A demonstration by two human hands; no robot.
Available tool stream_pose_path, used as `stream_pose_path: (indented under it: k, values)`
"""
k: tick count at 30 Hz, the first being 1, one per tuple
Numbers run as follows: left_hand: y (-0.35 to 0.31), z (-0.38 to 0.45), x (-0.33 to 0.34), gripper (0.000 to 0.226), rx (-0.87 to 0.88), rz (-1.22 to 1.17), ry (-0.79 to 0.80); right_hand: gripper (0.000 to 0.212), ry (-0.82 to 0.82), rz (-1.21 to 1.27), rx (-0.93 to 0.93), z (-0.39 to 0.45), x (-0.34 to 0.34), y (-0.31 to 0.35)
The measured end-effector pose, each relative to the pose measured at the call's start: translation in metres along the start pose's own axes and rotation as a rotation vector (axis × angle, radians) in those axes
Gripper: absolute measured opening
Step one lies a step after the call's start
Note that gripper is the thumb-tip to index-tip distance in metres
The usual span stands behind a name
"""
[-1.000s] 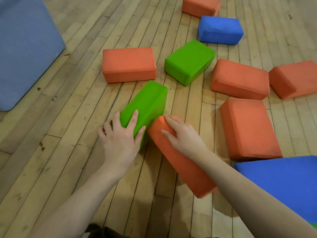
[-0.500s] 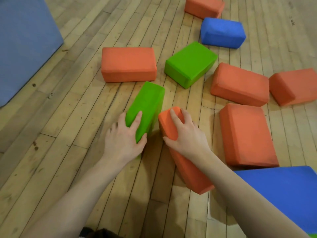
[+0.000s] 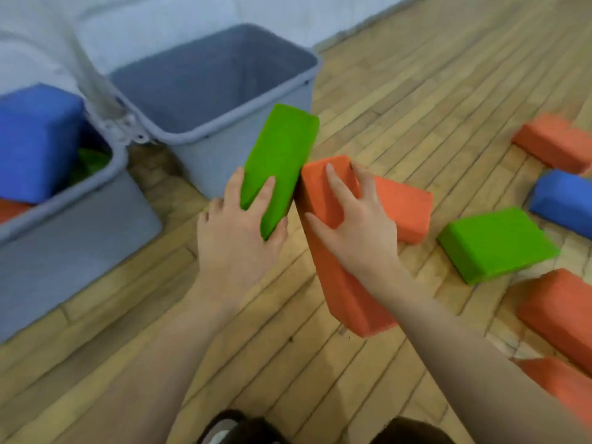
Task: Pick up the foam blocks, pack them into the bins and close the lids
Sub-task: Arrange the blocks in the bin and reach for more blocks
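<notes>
No text, label, brand, number or sign can be read anywhere in the view.
</notes>
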State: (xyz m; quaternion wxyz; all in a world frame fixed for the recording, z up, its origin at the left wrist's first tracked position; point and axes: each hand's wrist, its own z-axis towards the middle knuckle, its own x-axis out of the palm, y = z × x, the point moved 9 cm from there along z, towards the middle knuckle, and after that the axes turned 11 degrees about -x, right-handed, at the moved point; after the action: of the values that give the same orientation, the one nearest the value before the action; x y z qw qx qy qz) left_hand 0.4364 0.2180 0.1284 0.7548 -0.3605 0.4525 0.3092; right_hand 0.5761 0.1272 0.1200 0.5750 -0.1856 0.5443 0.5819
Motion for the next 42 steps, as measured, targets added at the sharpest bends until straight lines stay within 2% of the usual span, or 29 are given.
stream_pose_path:
  k: [9,19,24,29,33,35,39,42]
  values:
    - [0.144,0.011,-0.161,0.055,-0.217,0.117,-0.305,0.072,-0.058,0.245,-0.330,0.081,0.005,0.205]
    - [0.338,0.052,-0.258,0.045,-0.265,0.215,-0.517,0.067,-0.151,0.394,-0.425,0.175,0.056,0.405]
    - [0.411,0.105,-0.301,0.045,-0.274,0.246,-0.532,0.065,-0.165,0.443,-0.452,0.235,0.076,0.486]
    - [0.481,0.141,-0.299,0.048,-0.264,0.343,-0.501,0.063,-0.110,0.501,-0.403,0.276,0.132,0.530]
    - [0.525,0.161,-0.255,0.052,-0.257,0.381,-0.358,0.066,0.040,0.474,-0.360,0.291,0.198,0.535]
    - [0.531,0.173,-0.243,0.056,-0.250,0.388,-0.307,0.069,0.097,0.395,-0.418,0.294,0.215,0.538]
    - [0.537,0.186,-0.246,0.075,-0.358,0.279,-0.286,0.075,0.000,0.171,-0.546,0.292,0.205,0.541]
    - [0.526,0.179,-0.238,0.071,-0.324,0.321,-0.297,0.085,0.172,0.216,-0.531,0.284,0.213,0.530]
